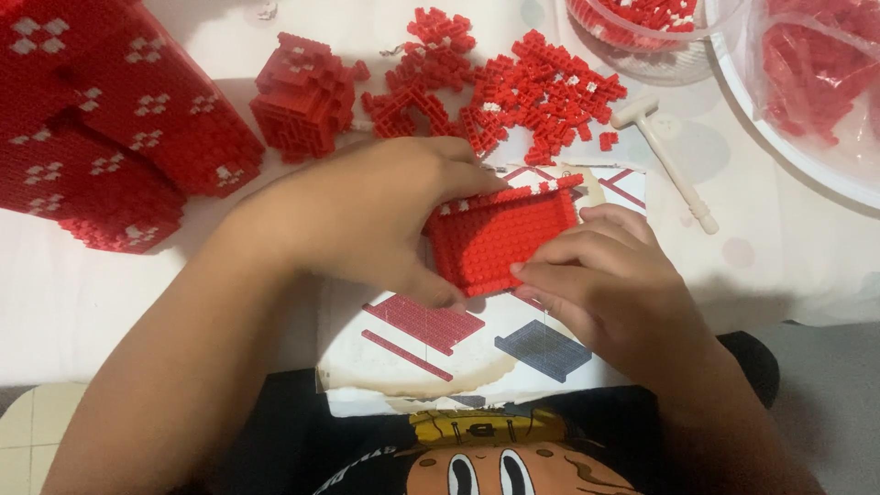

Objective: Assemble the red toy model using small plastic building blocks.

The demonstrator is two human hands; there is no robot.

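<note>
Left hand (367,215) at frame centre, grip closed on the left edge of a flat red brick panel (500,240), thumb under its lower left corner, fingers over its top edge. Right hand (600,275) at centre right, fingertips (532,269) pinched on the panel's lower right corner. Panel held tilted just above an instruction sheet (440,348) lying at lower centre, with a row of white-and-red bricks along its top edge. Loose red bricks pile (513,87) at upper centre on the white surface (55,302). Small red brick block (302,96) left of the pile. Large red built structure (110,119) with white patches in upper left. White hammer-shaped tool (665,156) at upper right, apart from both hands. Clear bowls of red bricks (816,73) in top right corner.
</note>
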